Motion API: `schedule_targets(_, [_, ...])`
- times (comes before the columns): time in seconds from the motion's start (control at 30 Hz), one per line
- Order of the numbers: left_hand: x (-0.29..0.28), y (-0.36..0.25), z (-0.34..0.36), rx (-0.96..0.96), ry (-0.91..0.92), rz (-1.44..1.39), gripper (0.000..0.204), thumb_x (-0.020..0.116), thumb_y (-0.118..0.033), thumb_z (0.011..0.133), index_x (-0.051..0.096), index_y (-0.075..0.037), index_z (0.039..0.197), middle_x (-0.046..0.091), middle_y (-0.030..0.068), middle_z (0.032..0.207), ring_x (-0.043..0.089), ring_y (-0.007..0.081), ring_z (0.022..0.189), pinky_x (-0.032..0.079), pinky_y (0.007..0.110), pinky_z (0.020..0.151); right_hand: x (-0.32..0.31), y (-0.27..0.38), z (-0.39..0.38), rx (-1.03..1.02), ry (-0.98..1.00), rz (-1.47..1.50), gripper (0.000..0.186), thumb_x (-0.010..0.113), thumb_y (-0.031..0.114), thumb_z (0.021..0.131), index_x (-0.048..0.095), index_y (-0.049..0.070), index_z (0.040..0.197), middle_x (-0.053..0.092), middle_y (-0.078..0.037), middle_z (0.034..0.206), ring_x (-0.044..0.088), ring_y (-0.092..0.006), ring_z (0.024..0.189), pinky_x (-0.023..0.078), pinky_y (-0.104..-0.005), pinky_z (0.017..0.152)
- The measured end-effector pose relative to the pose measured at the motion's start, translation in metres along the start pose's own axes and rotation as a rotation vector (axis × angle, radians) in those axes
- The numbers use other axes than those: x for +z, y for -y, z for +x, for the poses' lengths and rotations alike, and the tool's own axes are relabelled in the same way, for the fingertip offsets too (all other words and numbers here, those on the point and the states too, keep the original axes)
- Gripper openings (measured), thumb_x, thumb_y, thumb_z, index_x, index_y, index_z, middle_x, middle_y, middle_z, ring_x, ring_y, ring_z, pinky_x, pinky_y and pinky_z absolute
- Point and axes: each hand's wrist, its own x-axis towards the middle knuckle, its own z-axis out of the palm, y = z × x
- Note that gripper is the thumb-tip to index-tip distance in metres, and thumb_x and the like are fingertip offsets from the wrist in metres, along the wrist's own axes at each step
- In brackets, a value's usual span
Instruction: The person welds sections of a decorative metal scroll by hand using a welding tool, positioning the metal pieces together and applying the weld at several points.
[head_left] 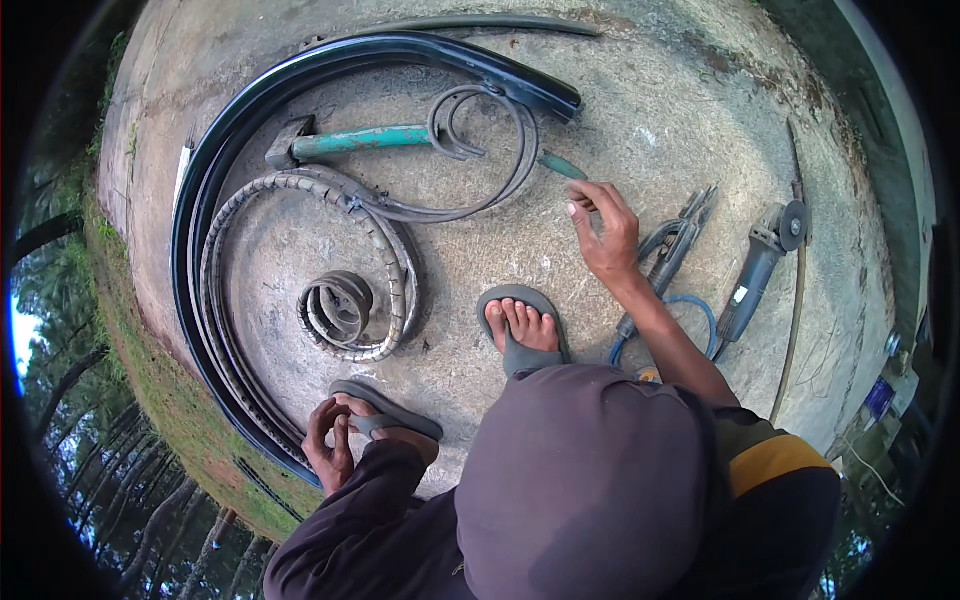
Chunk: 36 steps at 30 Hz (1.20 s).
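My right hand (pixel 610 238) is at the upper right with curled fingers, just below a short green piece (pixel 563 165); whether it grips anything is hidden. My left hand (pixel 330 450) is low on the left beside my sandalled foot, fingers bent and apart, holding nothing visible. Grey wire loops (pixel 515 185) run from a large segmented ring (pixel 395 300), which encircles a smaller coiled band (pixel 340 310). A sledgehammer with a worn teal handle (pixel 370 140) lies above. Long black curved strips (pixel 235 110) arc around these along the left and top.
Right of my foot lie a dark tool (pixel 670 260) with blue cable, an angle grinder (pixel 760 260) and a thin rod (pixel 798 300). A long dark bar (pixel 520 22) lies at the top. Grass (pixel 150 400) and trees border the concrete slab (pixel 650 120) on the left.
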Motion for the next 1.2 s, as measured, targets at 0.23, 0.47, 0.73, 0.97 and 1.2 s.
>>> schedule_targets(0.23, [0.049, -0.012, -0.051, -0.018, 0.201, -0.124, 0.034, 0.067, -0.021, 0.098, 0.064, 0.003, 0.122, 0.074, 0.0139, 0.097, 0.07, 0.0202, 0.092, 0.053, 0.036, 0.089, -0.012, 0.001, -0.047, 0.014, 0.14, -0.029, 0.026, 0.067, 0.003, 0.089, 0.066, 0.002, 0.116, 0.066, -0.015, 0.099, 0.065, -0.0331, 0.091, 0.053, -0.0412, 0.079])
schedule_targets(0.47, [0.059, -0.016, -0.027, -0.143, 0.29, 0.006, 0.029, 0.065, -0.014, 0.098, 0.065, 0.004, 0.121, 0.074, 0.0151, 0.099, 0.071, 0.0232, 0.097, 0.052, 0.038, 0.094, -0.02, 0.008, -0.052, 0.109, 0.162, -0.101, 0.028, 0.065, -0.001, 0.09, 0.066, 0.001, 0.118, 0.065, -0.013, 0.095, 0.065, -0.028, 0.082, 0.053, -0.0385, 0.075])
schedule_targets(0.73, [0.056, 0.008, -0.001, 0.043, 0.229, -0.153, 0.033, 0.065, -0.016, 0.096, 0.064, -0.005, 0.127, 0.073, 0.0181, 0.112, 0.07, 0.0347, 0.104, 0.054, 0.042, 0.09, -0.068, -0.036, -0.103, 0.146, 0.249, -0.265, 0.03, 0.062, 0.009, 0.096, 0.065, -0.001, 0.124, 0.063, -0.012, 0.097, 0.062, -0.0215, 0.079, 0.049, -0.0333, 0.068])
schedule_targets(0.97, [0.14, 0.064, -0.037, 0.092, -0.076, 0.171, 0.037, 0.065, -0.025, 0.096, 0.062, -0.011, 0.13, 0.067, 0.015, 0.126, 0.066, 0.0358, 0.113, 0.05, 0.048, 0.097, -0.063, -0.039, -0.076, -0.012, 0.42, -0.414, 0.03, 0.064, 0.012, 0.095, 0.066, 0.002, 0.123, 0.064, -0.012, 0.098, 0.063, -0.0219, 0.081, 0.05, -0.0332, 0.07])
schedule_targets(1.2, [0.163, 0.102, -0.038, 0.397, -0.153, 0.018, 0.04, 0.051, -0.038, 0.102, 0.06, -0.011, 0.13, 0.059, 0.0135, 0.134, 0.049, 0.0358, 0.133, 0.031, 0.049, 0.116, -0.003, 0.027, -0.026, -0.283, 0.5, -0.434, 0.031, 0.066, 0.013, 0.093, 0.066, 0.002, 0.122, 0.064, -0.012, 0.099, 0.063, -0.0226, 0.083, 0.05, -0.034, 0.072])
